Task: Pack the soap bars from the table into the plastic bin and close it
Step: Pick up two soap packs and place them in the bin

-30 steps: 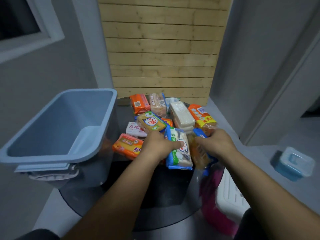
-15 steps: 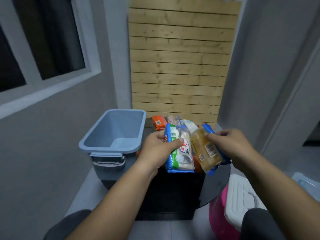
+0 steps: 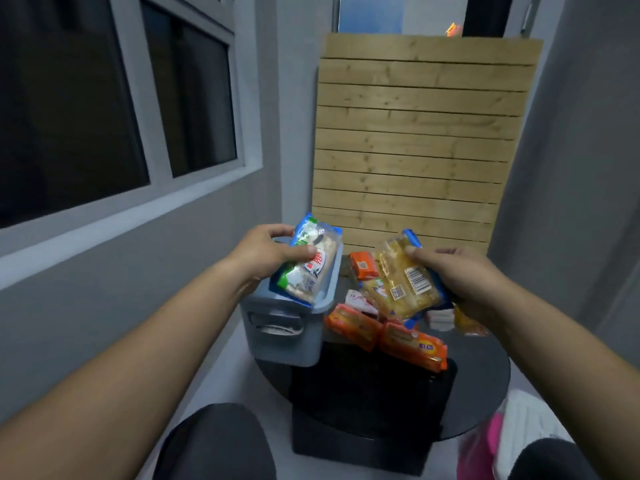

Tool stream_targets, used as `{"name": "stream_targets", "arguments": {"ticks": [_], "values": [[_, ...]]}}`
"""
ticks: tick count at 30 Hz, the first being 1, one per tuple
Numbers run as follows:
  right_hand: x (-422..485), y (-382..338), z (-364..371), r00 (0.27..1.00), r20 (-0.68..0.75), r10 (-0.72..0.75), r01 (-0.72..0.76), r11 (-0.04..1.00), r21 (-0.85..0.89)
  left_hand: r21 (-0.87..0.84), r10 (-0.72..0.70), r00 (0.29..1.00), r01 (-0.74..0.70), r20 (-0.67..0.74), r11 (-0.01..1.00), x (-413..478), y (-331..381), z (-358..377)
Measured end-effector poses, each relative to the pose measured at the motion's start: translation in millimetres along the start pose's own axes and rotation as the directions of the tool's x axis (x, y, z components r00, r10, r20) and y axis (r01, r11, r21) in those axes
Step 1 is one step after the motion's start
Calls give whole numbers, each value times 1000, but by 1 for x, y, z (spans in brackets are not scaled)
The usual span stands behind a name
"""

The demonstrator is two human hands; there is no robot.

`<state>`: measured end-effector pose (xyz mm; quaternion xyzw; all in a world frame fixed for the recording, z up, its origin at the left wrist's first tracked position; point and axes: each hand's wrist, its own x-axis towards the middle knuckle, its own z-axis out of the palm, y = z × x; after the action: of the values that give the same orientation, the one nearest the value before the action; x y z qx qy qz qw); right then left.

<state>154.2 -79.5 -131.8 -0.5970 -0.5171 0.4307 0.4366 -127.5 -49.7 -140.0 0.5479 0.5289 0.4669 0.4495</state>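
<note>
place: home, a narrow room corner by the look; not a shop or a lab
walls: plain grey painted walls (image 3: 104, 306); close in on both sides
window: grey-framed window (image 3: 104, 109) on the left; glass dark
back: bare wooden slat board (image 3: 415, 150) upright at the far end
furniture: small round black table (image 3: 485, 375)
goods: household soap packs (image 3: 412, 344) in retail wrappers; blue plastic bin (image 3: 280, 337) on the table edge

Bin (image 3: 277, 341) left on table (image 3: 485, 393); soap bars (image 3: 384, 330) right of it
</note>
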Motion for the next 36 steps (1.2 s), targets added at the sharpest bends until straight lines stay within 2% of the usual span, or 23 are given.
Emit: {"name": "stream_targets", "arguments": {"ticks": [5,8,14,19,26,30,36], "values": [[60,-21,35,993,54,-109,107,993,47,246,40,996,-59,80,967,35,7,-40],[108,-35,61,981,90,-173,170,985,41,366,99,983,-150,155,919,63,6,-52],[181,-44,103,944,208,-258,258,966,27,533,88,911,-312,404,786,108,-5,-50],[218,-33,128,910,353,-216,265,960,-94,626,17,838,-421,545,657,126,-26,-36],[233,-20,155,871,468,-148,315,900,-301,708,-79,807,-460,585,536,137,-56,-31],[240,-13,171,860,508,-48,333,807,-487,738,-149,790,-464,595,489,140,-68,-30],[243,-10,194,866,501,7,391,617,-683,792,-238,778,-473,581,387,141,-80,-24]]}}
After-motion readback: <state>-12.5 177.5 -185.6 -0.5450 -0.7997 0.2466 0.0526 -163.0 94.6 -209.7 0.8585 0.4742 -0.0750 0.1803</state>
